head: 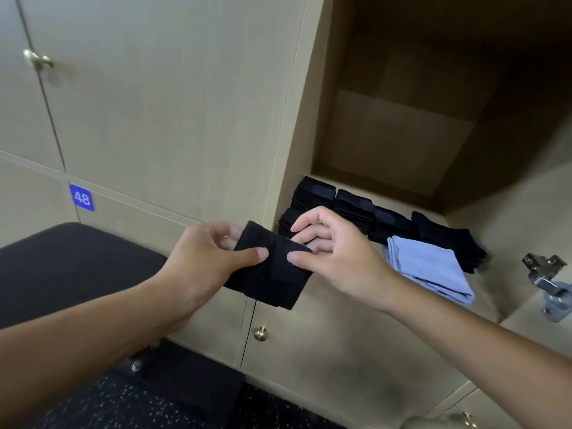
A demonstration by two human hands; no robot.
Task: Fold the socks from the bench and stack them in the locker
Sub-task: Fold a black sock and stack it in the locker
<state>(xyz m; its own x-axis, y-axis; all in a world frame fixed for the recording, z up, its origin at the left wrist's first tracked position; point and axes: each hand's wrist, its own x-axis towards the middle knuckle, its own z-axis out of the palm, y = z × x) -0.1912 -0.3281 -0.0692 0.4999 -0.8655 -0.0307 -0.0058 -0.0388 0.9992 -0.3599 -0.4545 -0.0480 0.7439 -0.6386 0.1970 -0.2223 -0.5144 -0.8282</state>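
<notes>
The person holds a folded black sock (272, 267) in the air in front of the open locker (399, 134), just short of its shelf edge. The left hand (204, 258) has its grip clamped on the sock's left side, thumb on top and fingers curled behind; the right hand (334, 252) pinches the right side the same way, thumb pressed on the upper face. The step in hand looks like the placing of this sock onto one of the black stacks (356, 209) lined along the shelf. To do it well, both grips would need to keep the fold pressed flat until the sock lies on a pile, set it square with the edges beneath, and let the thumbs slide off sideways so the layers do not spring open. The nearest pile at the left sits partly behind the right hand, so its height and neatness cannot be judged. A pale blue folded cloth (430, 267) lies at the shelf front, touching the dark stacks behind it. The counter (71, 267) at lower left is cut off by the forearm, and whether more socks wait on it cannot be told. The locker's depths are in shadow.
</notes>
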